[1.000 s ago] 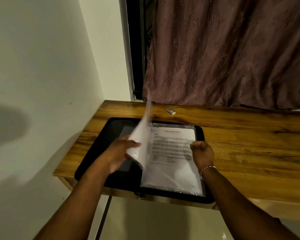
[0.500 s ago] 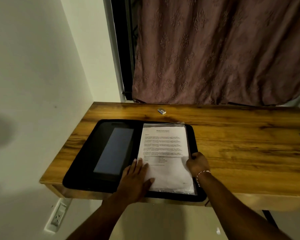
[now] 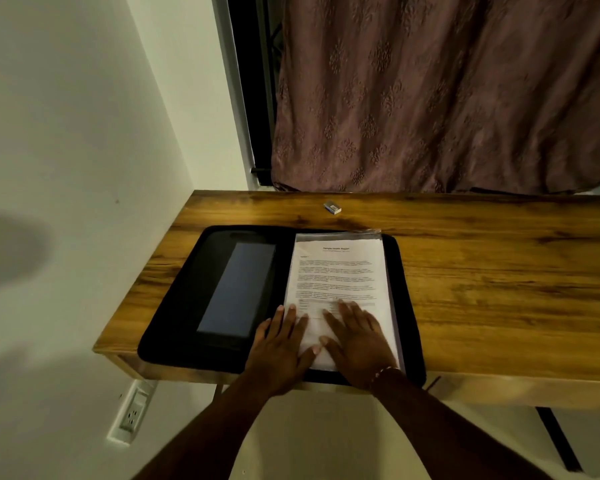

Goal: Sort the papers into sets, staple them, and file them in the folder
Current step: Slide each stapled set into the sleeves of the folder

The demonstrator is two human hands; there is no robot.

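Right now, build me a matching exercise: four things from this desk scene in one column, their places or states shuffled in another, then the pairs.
1 papers
2 small box
3 folder
4 wall socket

a on the wall below the table
b lying open on the table
c flat under the left hand and right hand
d on the table beyond the folder

Pairs: 1-c, 2-d, 3-b, 4-a

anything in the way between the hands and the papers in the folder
Nothing visible. The left hand and right hand lie flat right on the papers, which already rest on the right half of the open folder.
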